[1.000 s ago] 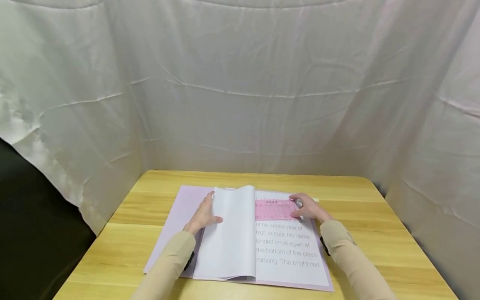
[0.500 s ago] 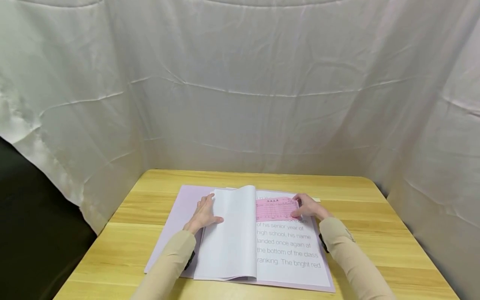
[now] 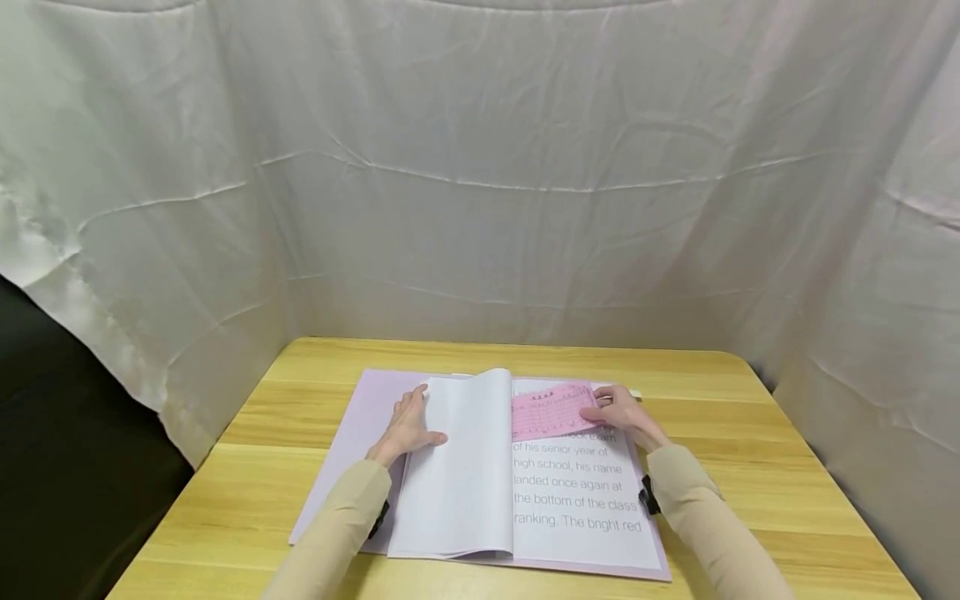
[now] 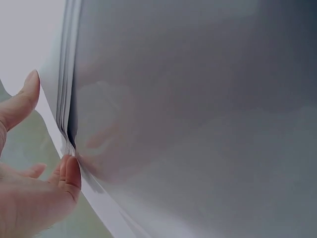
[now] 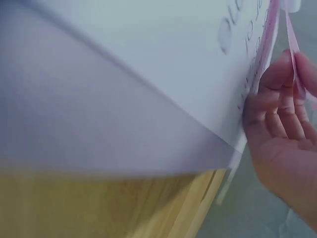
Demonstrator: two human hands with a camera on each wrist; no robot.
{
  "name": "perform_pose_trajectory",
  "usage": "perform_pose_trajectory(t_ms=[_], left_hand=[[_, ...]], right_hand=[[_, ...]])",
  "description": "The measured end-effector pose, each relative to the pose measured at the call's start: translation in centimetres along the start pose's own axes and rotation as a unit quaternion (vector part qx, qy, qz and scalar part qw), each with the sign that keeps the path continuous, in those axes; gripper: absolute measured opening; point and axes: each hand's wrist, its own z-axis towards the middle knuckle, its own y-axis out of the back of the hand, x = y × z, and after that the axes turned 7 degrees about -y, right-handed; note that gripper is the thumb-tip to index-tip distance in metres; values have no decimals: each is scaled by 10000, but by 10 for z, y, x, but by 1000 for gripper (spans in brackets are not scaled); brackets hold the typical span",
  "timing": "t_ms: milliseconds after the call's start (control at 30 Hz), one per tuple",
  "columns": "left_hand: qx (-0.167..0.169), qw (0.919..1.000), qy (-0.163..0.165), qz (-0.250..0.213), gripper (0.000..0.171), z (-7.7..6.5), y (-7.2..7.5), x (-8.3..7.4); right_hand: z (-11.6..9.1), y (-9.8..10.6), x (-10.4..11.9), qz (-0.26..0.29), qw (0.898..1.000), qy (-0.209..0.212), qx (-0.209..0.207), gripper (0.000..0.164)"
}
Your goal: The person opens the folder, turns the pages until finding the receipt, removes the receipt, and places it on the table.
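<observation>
An open book (image 3: 573,546) with a pale lilac cover lies on the table, large print on its right page. My left hand (image 3: 408,429) is spread over the outer edge of its blank left pages (image 3: 465,467). In the left wrist view the fingertips (image 4: 72,173) touch the stacked page edges and the thumb stands apart. My right hand (image 3: 618,414) pinches the right end of a pink printed paper slip (image 3: 551,412) with a grid on it. The slip slants up to the right over the upper text; its left end meets the curved page, perhaps partly hidden.
The wooden table (image 3: 750,467) extends around the book on all sides. A pale strip (image 3: 635,392) sticks out beyond the book's upper right edge. Grey-white curtains (image 3: 480,208) hang behind and at both sides, with a dark area (image 3: 67,467) at the left.
My right hand has lifted the right end of the pink slip and shifted slightly right, so the slip now slants. The left hand has stayed in place.
</observation>
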Motion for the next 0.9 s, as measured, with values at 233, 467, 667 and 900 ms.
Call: perform_pose_trajectory(t_ms=[233, 467, 667, 900], left_hand=[[-33, 9994, 6, -347, 105, 0, 2, -1], [-1, 9954, -108, -952, 103, 0, 6, -1], [39, 9887, -280, -1470, 104, -1, 6, -1], [145, 9873, -425, -1525, 106, 1, 9, -5]], right_hand=[[-4, 4, -4, 1271, 9916, 151, 166, 45], [-11, 8, -11, 1936, 9800, 399, 228, 44], [-20, 18, -19, 2577, 9651, 397, 246, 31], [-34, 42, -34, 3127, 9486, 317, 375, 14]])
